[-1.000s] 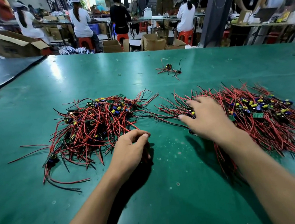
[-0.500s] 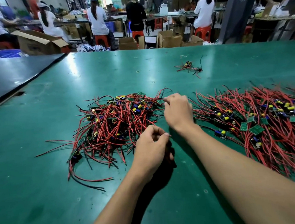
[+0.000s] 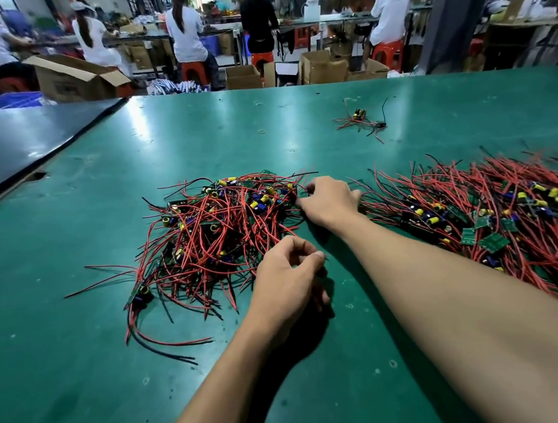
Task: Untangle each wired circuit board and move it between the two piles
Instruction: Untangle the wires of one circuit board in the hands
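Note:
A tangled pile of red and black wired circuit boards [image 3: 218, 230] lies left of centre on the green table [image 3: 196, 134]. A second, flatter pile [image 3: 507, 211] spreads out at the right. My right hand [image 3: 329, 200] reaches across to the right edge of the left pile, its fingers curled around red wires there. My left hand [image 3: 290, 277] rests at the near right edge of the same pile with fingers curled and thumb against the index finger. Whether it holds a wire is hidden.
One stray wired board [image 3: 360, 119] lies alone farther back, right of centre. A dark table [image 3: 12, 143] adjoins the green one at the left. Beyond the far edge stand cardboard boxes [image 3: 322, 67] and several seated people [image 3: 184, 34].
My right hand left the right pile, crossed the gap and now grips wires at the left pile's edge. My left hand has stayed by that pile, and the view has shifted left.

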Action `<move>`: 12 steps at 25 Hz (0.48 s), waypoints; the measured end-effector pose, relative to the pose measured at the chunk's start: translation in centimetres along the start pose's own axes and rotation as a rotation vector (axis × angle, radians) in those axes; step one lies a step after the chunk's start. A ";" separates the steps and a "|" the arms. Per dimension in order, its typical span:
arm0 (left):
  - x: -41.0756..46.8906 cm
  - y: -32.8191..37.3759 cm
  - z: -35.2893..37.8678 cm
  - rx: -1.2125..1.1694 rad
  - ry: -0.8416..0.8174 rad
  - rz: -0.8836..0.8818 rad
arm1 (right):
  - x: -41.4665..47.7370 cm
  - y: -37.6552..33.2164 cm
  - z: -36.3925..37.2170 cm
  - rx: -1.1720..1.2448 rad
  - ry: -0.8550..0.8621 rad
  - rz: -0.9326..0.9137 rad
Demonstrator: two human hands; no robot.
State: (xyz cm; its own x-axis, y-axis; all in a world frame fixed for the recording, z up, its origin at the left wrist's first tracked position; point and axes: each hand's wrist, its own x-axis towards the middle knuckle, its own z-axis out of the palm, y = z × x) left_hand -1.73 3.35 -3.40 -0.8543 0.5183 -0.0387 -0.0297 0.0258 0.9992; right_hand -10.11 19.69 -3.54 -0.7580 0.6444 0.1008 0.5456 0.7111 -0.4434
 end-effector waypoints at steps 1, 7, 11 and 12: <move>0.0 0.0 -0.1 0.006 0.000 0.003 | -0.2 0.0 -0.4 0.053 0.033 -0.007; -0.2 0.0 0.1 -0.033 -0.012 0.001 | -2.2 -0.3 -5.6 0.635 0.335 -0.128; 0.1 0.0 0.2 -0.052 0.005 0.014 | -6.5 0.0 -7.5 1.152 0.185 -0.202; 0.1 0.0 0.3 -0.076 0.014 0.007 | -7.4 0.5 -7.7 1.234 0.121 -0.173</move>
State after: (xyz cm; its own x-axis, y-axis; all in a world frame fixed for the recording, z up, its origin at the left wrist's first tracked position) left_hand -1.68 3.70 -3.43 -0.8617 0.5065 -0.0324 -0.0626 -0.0428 0.9971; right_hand -1.48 17.48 2.36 -0.7126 0.6374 0.2932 -0.3061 0.0936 -0.9474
